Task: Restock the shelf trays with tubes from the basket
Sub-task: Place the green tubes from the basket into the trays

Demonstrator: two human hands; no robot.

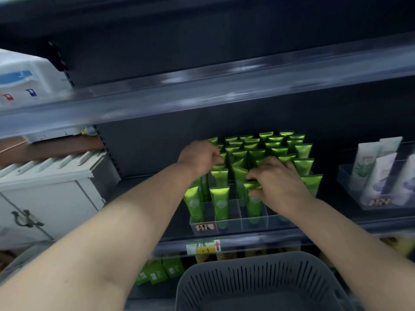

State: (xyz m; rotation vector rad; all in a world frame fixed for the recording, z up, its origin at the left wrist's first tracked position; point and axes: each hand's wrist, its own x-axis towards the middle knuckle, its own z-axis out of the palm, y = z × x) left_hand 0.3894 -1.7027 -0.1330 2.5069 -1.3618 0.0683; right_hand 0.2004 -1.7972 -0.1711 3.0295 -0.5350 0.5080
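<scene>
Several green tubes stand crimp-up in a clear divided tray on the middle shelf. My left hand reaches over the tray's left side, its curled fingers among the tube tops around a green tube. My right hand lies over the tray's front right, thumb and fingers pinching the crimped top of a green tube that stands in a front cell. The grey slotted basket sits below me in front of the shelf; its inside is dark and I see no tubes in it.
A second clear tray with white tubes stands to the right on the same shelf. The upper shelf edge overhangs. Green boxes lie on the lower shelf. A white cabinet is at the left.
</scene>
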